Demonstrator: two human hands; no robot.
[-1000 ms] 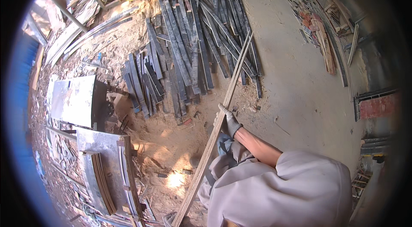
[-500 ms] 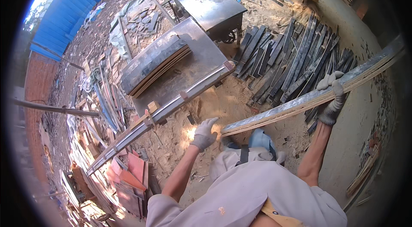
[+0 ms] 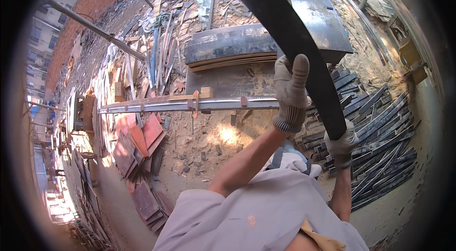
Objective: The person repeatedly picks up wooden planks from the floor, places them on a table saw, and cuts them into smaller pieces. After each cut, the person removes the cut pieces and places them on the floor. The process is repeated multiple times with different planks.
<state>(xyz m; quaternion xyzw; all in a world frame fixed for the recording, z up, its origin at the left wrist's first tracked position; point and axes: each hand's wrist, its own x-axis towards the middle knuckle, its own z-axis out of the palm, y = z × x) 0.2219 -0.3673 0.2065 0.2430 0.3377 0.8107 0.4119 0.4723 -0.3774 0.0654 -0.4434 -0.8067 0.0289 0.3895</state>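
Observation:
A long dark-faced plywood board (image 3: 304,37) rises steeply in front of me, its top running out of view at the upper edge. My left hand (image 3: 290,85), in a pale knitted glove, grips its left edge with the thumb against the dark face. Lower down, my gloved right hand (image 3: 342,144) holds the bottom end, its fingers partly hidden. Beyond my left hand is a metal table (image 3: 209,82) bearing a stack of dark-faced plywood boards (image 3: 228,47). A long rail with a scale (image 3: 171,105) lies along the table's near side.
Many dark strips (image 3: 380,132) lie heaped on the ground at the right. A metal-topped cabinet (image 3: 316,13) stands behind the table. Reddish board offcuts (image 3: 137,142) are piled at the left, near a slanting pole (image 3: 95,29). Sawdust and small scraps cover the ground (image 3: 213,156).
My left hand, empty before, has come onto the board. The board has swung from lying out to the right to standing steeply ahead; my right hand is now at its bottom end. My view has turned.

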